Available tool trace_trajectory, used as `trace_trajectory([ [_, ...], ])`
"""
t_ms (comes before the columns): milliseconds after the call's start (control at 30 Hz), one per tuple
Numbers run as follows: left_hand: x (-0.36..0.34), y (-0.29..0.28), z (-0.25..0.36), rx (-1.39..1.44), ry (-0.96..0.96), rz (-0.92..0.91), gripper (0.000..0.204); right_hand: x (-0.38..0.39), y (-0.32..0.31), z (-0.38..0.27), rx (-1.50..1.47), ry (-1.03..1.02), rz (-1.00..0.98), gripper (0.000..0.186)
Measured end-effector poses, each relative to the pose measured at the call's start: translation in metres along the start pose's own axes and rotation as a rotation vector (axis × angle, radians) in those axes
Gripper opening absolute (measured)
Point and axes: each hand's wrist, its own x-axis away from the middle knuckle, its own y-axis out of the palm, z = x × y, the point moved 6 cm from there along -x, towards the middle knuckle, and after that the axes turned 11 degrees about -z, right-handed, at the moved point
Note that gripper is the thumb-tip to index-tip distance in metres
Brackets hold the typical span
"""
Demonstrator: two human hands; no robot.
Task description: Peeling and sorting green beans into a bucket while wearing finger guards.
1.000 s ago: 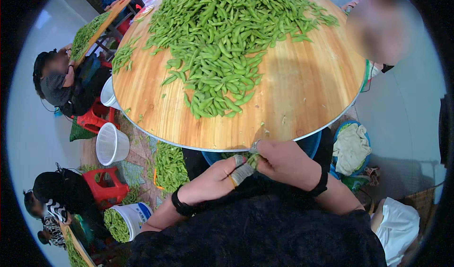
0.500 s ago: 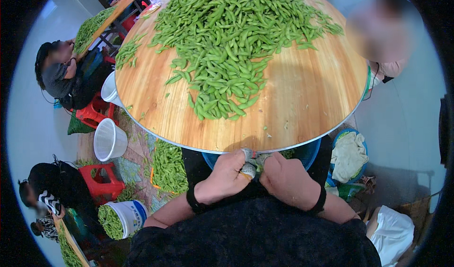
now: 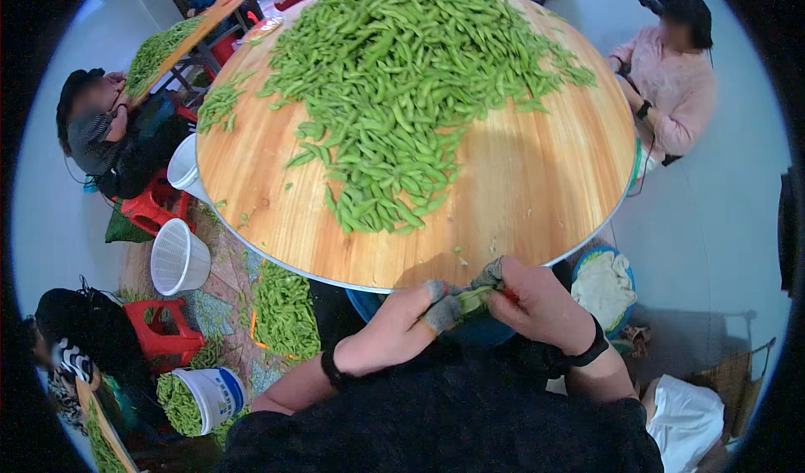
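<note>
At the near edge of the round wooden table, my left hand pinches green soybean pods with fingertips in grey cloth covers. My right hand is curled round the other end of these pods, its fingers partly hidden. How many pods lie between the hands cannot be made out. Beyond them, a large heap of green pods spreads from the far side of the table toward me. A blue basin shows partly beneath my hands.
On the left floor are a white basket, a white bucket of pods, a red stool and a pile of pods. A blue tub with a pale cloth stands right. A person sits at the table's right; others work at left.
My hands have moved slightly apart, and green pods now show between them. The right hand has shifted right. The view has tilted, and the person at right shows more fully.
</note>
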Motion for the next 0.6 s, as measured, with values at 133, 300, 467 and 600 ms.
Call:
trace_trajectory([
  [133, 0.052, -0.039, -0.001, 0.058, -0.14, 0.215, 0.02, -0.035, -0.018, 0.025, 0.113, -0.032, 0.152, 0.015],
  [300, 0.139, -0.087, -0.023, -0.467, -0.419, 0.414, 0.023, -0.106, -0.036, 0.02, 0.326, -0.058, 0.247, 0.014],
  [467, 0.171, -0.092, -0.026, -0.755, -0.56, 0.533, 0.027, -0.141, -0.02, 0.036, 0.467, -0.039, 0.297, 0.018],
  [600, 0.145, -0.086, -0.019, -0.516, -0.331, 0.496, 0.026, -0.122, -0.03, 0.033, 0.385, 0.009, 0.241, 0.023],
])
